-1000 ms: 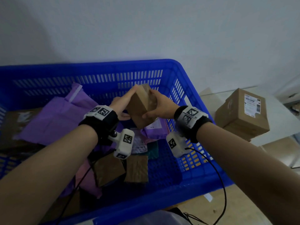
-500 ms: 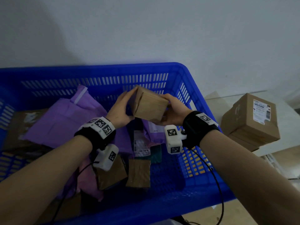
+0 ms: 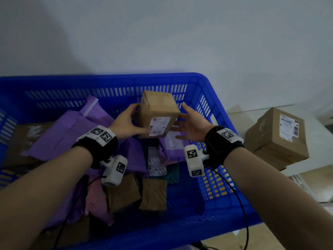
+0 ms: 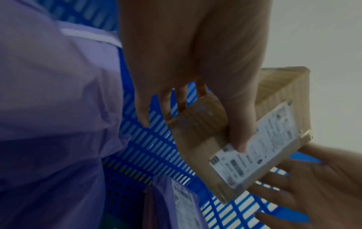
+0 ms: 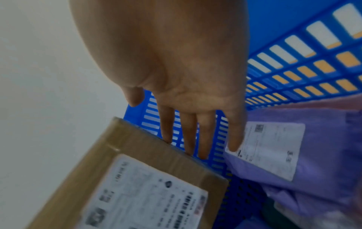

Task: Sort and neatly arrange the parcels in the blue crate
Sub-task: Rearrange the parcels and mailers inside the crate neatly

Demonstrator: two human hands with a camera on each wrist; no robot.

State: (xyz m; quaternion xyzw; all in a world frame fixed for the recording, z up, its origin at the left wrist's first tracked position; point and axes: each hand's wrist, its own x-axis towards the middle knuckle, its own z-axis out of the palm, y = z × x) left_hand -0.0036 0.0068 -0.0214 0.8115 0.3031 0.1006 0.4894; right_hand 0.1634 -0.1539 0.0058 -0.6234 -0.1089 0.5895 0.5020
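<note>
A small brown cardboard box (image 3: 158, 114) with a white label hangs above the back right of the blue crate (image 3: 214, 92). My left hand (image 3: 126, 121) holds it, thumb on the label face and fingers behind, as the left wrist view shows on the box (image 4: 245, 139). My right hand (image 3: 191, 127) is spread with straight fingers, its fingertips (image 5: 188, 148) against the box's (image 5: 137, 186) right edge. Purple mailer bags (image 3: 63, 134) lie in the crate below.
A smaller purple mailer (image 3: 173, 147) with a label lies under my right hand. Two small brown parcels (image 3: 124, 193) (image 3: 153, 195) and a pink bag sit near the crate's front. Outside, stacked cardboard boxes (image 3: 277, 138) stand on a white table at right.
The box has been turned upright so its label faces me. My right hand has loosened from holding it to flat fingers at its side. The left hand keeps its hold.
</note>
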